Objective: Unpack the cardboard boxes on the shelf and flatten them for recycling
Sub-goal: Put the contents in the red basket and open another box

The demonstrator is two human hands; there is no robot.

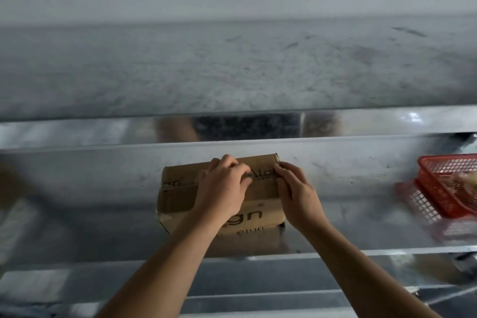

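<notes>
A brown cardboard box with black printed lettering (178,195) sits on a shiny metal shelf (90,188), towards the middle and back from the front edge. It looks closed, with a seam running across its top. Both hands are on it. The left hand (222,188) lies over the top with its fingers bent and their tips on the seam line by the lettering. The right hand (296,196) comes in from the right end, its fingertips meeting the same line close to the box's far right corner. Neither hand wraps round the box, and the picture is too soft to say whether either grip has pinched a tape end or is only pressing on the card.

The step in hand appears to be opening the top. To do it well, the left hand should bear down and keep the box from sliding on the slick metal while the right works a fingernail under the tape end at the corner. The tape should then be peeled low along the seam, not straight up, or the box may lift or tip.

A red plastic mesh basket (449,183) stands well apart to the right.
</notes>
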